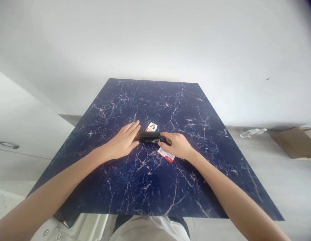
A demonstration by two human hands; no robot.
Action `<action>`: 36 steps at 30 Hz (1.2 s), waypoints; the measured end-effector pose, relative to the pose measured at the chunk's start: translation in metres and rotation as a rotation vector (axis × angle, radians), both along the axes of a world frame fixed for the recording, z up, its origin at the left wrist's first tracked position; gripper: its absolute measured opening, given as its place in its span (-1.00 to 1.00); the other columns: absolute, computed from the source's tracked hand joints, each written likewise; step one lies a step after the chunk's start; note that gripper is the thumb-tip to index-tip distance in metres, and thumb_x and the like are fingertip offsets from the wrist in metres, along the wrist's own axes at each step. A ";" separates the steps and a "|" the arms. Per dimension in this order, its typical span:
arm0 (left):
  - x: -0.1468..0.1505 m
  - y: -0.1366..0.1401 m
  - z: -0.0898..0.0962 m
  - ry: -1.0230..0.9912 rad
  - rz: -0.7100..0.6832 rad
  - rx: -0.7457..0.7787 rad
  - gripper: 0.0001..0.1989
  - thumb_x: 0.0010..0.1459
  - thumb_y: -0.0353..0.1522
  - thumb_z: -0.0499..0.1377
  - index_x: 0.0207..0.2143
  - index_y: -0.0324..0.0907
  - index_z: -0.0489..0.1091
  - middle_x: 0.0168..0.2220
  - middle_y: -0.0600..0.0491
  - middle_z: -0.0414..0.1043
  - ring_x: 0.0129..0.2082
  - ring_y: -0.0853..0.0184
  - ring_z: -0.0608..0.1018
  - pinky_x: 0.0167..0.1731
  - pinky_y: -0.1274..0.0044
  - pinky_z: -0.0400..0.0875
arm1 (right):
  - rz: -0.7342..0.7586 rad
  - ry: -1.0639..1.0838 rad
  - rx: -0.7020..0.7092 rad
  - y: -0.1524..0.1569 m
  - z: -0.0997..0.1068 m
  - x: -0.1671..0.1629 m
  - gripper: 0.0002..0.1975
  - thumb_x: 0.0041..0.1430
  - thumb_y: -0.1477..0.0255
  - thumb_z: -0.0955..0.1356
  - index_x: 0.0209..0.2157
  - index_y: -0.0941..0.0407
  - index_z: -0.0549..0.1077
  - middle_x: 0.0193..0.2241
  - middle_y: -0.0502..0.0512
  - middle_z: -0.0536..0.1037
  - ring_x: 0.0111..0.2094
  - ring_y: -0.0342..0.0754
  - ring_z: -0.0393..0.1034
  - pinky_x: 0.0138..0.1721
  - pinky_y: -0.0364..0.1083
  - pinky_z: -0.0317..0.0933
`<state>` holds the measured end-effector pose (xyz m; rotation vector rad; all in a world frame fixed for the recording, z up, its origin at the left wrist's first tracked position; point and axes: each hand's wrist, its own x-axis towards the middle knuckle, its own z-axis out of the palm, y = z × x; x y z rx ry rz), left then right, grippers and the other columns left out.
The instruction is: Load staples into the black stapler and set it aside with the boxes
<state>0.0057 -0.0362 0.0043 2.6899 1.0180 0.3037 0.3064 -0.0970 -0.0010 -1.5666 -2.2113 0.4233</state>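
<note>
A black stapler [149, 136] lies crosswise on the dark blue marbled table [150, 187]. My right hand [179, 144] is closed around its right end, with thumb and fingers on either side. At the stapler's left end, my left hand [123, 140] lies with fingers stretched out, its fingertips touching or very near the stapler. Just behind the stapler is a small printed box [152, 126] in white and red, partly covered. A second white and red printed piece, a box or card [166, 155], lies in front, partly under my right hand.
A white wall [155, 40] rises behind the table. To the right on the floor are a cardboard box [294, 142] and a crumpled clear plastic item [253, 133]. White furniture with a dark handle [6, 144] stands at the left. A dark object [67, 217] shows below the table's front left edge.
</note>
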 end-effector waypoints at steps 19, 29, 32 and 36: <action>0.001 0.006 -0.003 -0.069 -0.036 0.031 -0.45 0.38 -0.17 0.12 0.33 -0.20 0.22 0.36 -0.15 0.24 0.43 -0.05 0.13 0.34 -0.04 0.19 | -0.247 0.516 -0.453 0.009 0.019 0.130 -0.53 0.32 0.15 0.37 0.18 0.05 0.42 -0.05 0.19 0.60 -0.19 0.01 0.54 -0.11 0.05 0.45; -0.001 0.004 0.002 -0.079 -0.053 -0.020 -0.32 0.36 -0.13 0.13 0.43 -0.14 0.09 0.41 -0.14 0.17 0.44 -0.10 0.10 0.35 -0.07 0.14 | -0.203 0.672 -0.427 0.006 0.020 0.099 -0.43 0.27 0.11 0.44 0.19 0.08 0.34 0.08 0.27 0.60 0.12 0.17 0.51 0.20 0.25 0.36; -0.001 0.003 0.002 -0.072 -0.055 -0.034 -0.32 0.37 -0.11 0.11 0.44 -0.13 0.07 0.42 -0.14 0.15 0.44 -0.11 0.10 0.36 -0.06 0.13 | -0.147 0.436 -0.395 0.005 0.027 0.096 -0.60 0.31 0.10 0.39 0.04 0.04 0.48 0.12 0.19 0.59 0.15 0.17 0.48 0.23 0.21 0.31; -0.001 0.003 0.002 -0.088 -0.059 -0.046 -0.31 0.37 -0.11 0.11 0.45 -0.11 0.07 0.42 -0.13 0.15 0.43 -0.12 0.13 0.35 -0.05 0.15 | -0.134 0.194 -0.297 0.004 0.031 0.093 -0.67 0.30 0.14 0.37 0.01 -0.04 0.58 0.11 0.08 0.59 0.04 0.14 0.54 0.13 0.13 0.38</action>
